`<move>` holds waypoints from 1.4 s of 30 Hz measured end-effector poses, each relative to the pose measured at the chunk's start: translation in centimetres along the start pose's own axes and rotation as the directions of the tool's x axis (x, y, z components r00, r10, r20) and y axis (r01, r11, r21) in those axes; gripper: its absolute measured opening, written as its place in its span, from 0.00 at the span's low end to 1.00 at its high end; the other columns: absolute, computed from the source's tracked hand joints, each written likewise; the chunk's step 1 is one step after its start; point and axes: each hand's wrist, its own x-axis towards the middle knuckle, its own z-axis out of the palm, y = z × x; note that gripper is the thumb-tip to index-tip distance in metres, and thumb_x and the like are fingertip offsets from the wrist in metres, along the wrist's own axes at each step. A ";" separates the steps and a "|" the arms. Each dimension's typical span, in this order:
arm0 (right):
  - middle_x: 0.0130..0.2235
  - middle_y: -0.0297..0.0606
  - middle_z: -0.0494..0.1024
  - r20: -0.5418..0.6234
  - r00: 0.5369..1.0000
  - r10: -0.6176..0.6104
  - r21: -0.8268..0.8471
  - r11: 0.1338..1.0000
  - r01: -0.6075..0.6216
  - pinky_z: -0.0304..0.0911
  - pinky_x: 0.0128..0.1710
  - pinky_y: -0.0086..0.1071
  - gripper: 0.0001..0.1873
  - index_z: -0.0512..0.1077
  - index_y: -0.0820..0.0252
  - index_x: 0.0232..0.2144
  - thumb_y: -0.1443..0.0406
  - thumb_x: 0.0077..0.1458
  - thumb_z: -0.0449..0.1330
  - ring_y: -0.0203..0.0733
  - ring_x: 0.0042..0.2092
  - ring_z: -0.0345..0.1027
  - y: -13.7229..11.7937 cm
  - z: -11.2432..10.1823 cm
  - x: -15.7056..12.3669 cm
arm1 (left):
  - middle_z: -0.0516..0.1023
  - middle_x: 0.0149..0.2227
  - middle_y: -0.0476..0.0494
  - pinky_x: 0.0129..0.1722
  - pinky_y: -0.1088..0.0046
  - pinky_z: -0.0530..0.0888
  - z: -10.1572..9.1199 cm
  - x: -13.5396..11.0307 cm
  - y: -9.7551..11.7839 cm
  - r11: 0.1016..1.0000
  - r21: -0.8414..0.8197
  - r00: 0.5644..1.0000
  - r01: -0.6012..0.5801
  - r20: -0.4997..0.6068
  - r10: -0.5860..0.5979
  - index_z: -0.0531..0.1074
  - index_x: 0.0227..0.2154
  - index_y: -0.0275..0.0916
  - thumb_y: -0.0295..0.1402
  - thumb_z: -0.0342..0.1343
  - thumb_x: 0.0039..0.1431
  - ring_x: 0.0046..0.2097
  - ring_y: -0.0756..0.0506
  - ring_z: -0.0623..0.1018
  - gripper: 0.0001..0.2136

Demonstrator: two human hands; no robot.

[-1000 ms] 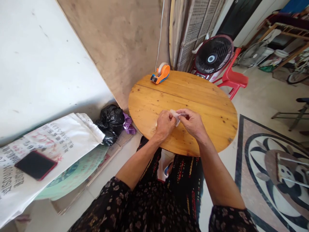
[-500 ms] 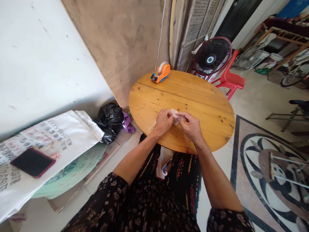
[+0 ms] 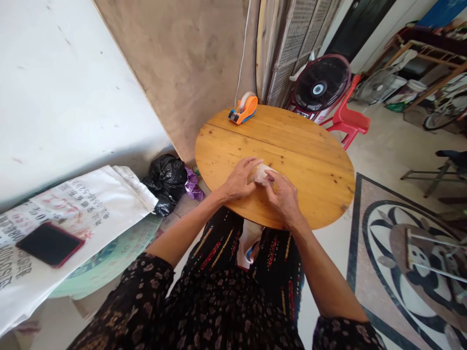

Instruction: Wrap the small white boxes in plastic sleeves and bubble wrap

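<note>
A small whitish, crumpled piece, thin like tissue or plastic film (image 3: 261, 173), is between my hands, low over the near part of the round wooden table (image 3: 306, 150). My right hand (image 3: 285, 195) has its fingers closed on the piece from the right. On the other side, my left hand (image 3: 241, 180) is open, thumb and fingers apart, close beside the piece. Whether its thumb touches the piece I cannot tell. The underside of the piece is hidden by my fingers.
An orange tape dispenser (image 3: 243, 108) stands at the table's far edge. Behind the table are a floor fan (image 3: 321, 90) and a red plastic chair (image 3: 350, 119). To the left lie a black plastic bag (image 3: 166, 180), a white sack (image 3: 109, 194) and a phone (image 3: 50, 244) on it.
My left hand has let go of the whitish piece, opened its fingers and shifted slightly left. My right hand has moved a little lower and stays on the piece.
</note>
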 end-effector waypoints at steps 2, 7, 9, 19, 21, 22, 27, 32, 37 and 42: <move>0.44 0.46 0.83 -0.002 0.999 -0.041 -0.027 0.999 0.041 0.72 0.49 0.46 0.21 0.73 0.58 0.53 0.70 0.57 0.55 0.50 0.46 0.76 0.0 0.1 -0.5 | 0.56 0.70 0.31 0.68 0.50 0.60 -0.7 0.5 -0.4 0.993 0.061 0.988 -0.104 0.124 0.095 0.62 0.64 0.42 0.25 0.58 0.48 0.70 0.35 0.59 0.36; 0.51 0.47 0.81 0.025 0.996 -0.086 -0.065 0.994 0.088 0.69 0.55 0.50 0.21 0.72 0.56 0.55 0.68 0.60 0.56 0.53 0.53 0.74 -0.1 0.2 -2.5 | 0.51 0.73 0.34 0.69 0.47 0.58 -1.5 2.5 -1.5 0.952 0.096 0.911 -0.290 0.331 0.244 0.65 0.63 0.44 0.25 0.60 0.50 0.73 0.35 0.54 0.34; 0.55 0.49 0.78 0.047 0.995 -0.091 -0.072 0.993 0.094 0.68 0.57 0.52 0.22 0.70 0.57 0.58 0.68 0.61 0.55 0.53 0.58 0.71 -0.2 0.2 -3.2 | 0.54 0.72 0.36 0.69 0.48 0.58 -1.6 3.0 -1.8 0.942 0.099 0.882 -0.321 0.394 0.259 0.67 0.61 0.45 0.22 0.60 0.48 0.73 0.36 0.55 0.34; 0.58 0.49 0.77 0.033 0.988 -0.151 -0.022 0.988 0.152 0.67 0.59 0.50 0.25 0.68 0.58 0.61 0.70 0.62 0.54 0.51 0.62 0.68 0.1 0.0 -4.1 | 0.67 0.65 0.29 0.64 0.52 0.68 0.1 2.7 -3.4 0.940 0.006 0.884 -0.342 0.340 0.320 0.70 0.57 0.38 0.25 0.54 0.61 0.67 0.38 0.67 0.21; 0.58 0.48 0.77 -0.004 0.992 -0.129 0.002 0.992 0.129 0.67 0.58 0.51 0.25 0.67 0.55 0.61 0.70 0.62 0.54 0.51 0.60 0.70 0.4 -0.5 -4.0 | 0.69 0.63 0.29 0.62 0.52 0.70 0.4 2.8 -3.5 0.940 -0.023 0.892 -0.339 0.308 0.330 0.71 0.56 0.38 0.26 0.53 0.61 0.65 0.37 0.69 0.19; 0.58 0.47 0.77 -0.014 0.993 -0.116 0.002 0.993 0.116 0.67 0.59 0.52 0.26 0.67 0.54 0.61 0.70 0.62 0.55 0.51 0.60 0.70 0.7 -0.8 -3.9 | 0.69 0.62 0.29 0.62 0.52 0.70 0.5 2.8 -3.5 0.941 -0.031 0.896 -0.336 0.296 0.330 0.71 0.55 0.38 0.25 0.53 0.61 0.65 0.37 0.69 0.19; 0.66 0.50 0.67 0.120 0.989 -0.084 -0.070 0.993 0.093 0.63 0.62 0.57 0.32 0.62 0.54 0.64 0.70 0.58 0.57 0.56 0.66 0.62 2.7 -1.6 -2.7 | 0.68 0.63 0.31 0.62 0.53 0.69 0.6 2.5 -3.4 0.940 -0.035 0.901 -0.338 0.275 0.334 0.69 0.57 0.40 0.23 0.51 0.59 0.65 0.37 0.69 0.22; 0.67 0.52 0.63 0.205 0.975 -0.081 -0.072 0.993 0.097 0.61 0.64 0.56 0.25 0.65 0.55 0.61 0.69 0.61 0.54 0.55 0.67 0.59 4.4 -0.7 -1.5 | 0.68 0.60 0.32 0.62 0.55 0.69 0.8 2.4 -2.9 0.950 -0.119 0.917 -0.288 0.250 0.310 0.69 0.57 0.40 0.27 0.53 0.62 0.63 0.39 0.69 0.20; 0.62 0.50 0.69 0.154 0.986 -0.065 0.005 0.998 0.065 0.63 0.62 0.55 0.19 0.68 0.53 0.56 0.66 0.64 0.52 0.54 0.63 0.64 5.1 0.0 -0.7 | 0.72 0.54 0.36 0.59 0.59 0.70 0.5 3.4 -2.3 0.960 -0.248 0.941 -0.127 0.276 0.195 0.74 0.53 0.42 0.33 0.58 0.61 0.58 0.40 0.72 0.17; 0.56 0.47 0.73 0.249 0.968 0.014 0.274 0.958 -0.084 0.69 0.55 0.48 0.20 0.70 0.53 0.54 0.65 0.59 0.59 0.51 0.56 0.70 5.6 -1.3 0.4 | 0.79 0.46 0.41 0.47 0.67 0.74 -1.0 5.3 -1.2 0.917 -0.352 0.891 0.187 0.454 -0.008 0.77 0.48 0.39 0.34 0.63 0.52 0.46 0.44 0.77 0.19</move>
